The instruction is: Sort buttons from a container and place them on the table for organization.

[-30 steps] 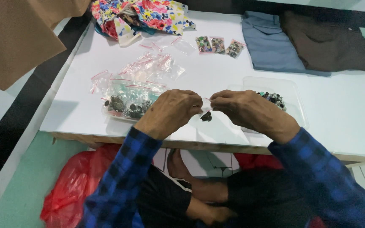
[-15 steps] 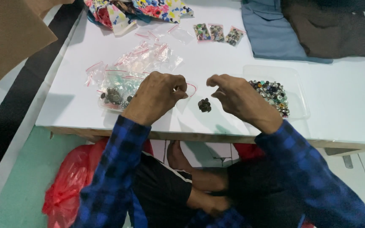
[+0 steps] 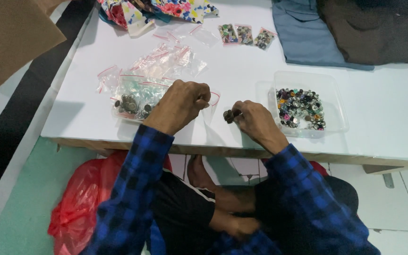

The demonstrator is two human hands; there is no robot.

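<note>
Near frame centre, left hand (image 3: pixel 181 105) pinches a small clear bag (image 3: pixel 212 105) open-mouthed towards right hand (image 3: pixel 256 120), whose fingertips clasp dark buttons (image 3: pixel 228 115).

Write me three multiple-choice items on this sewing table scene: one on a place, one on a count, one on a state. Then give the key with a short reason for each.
1. Where does the clear tray of mixed buttons sit?
A. To the right of the right hand
B. Under the floral cloth
C. On the floor

2. How many small filled button packets lie in a row at the far side of the white table?
A. One
B. Three
C. Six

3. What is the left hand doing?
A. Lying flat and empty
B. Pinching a small clear bag with a red strip
C. Gripping scissors

Key:
1 A, the tray stands on the table just beyond the right hand.
2 B, three packets lie side by side near the blue garment.
3 B, its fingers are closed on the bag's top, while the right hand holds dark buttons.
</note>
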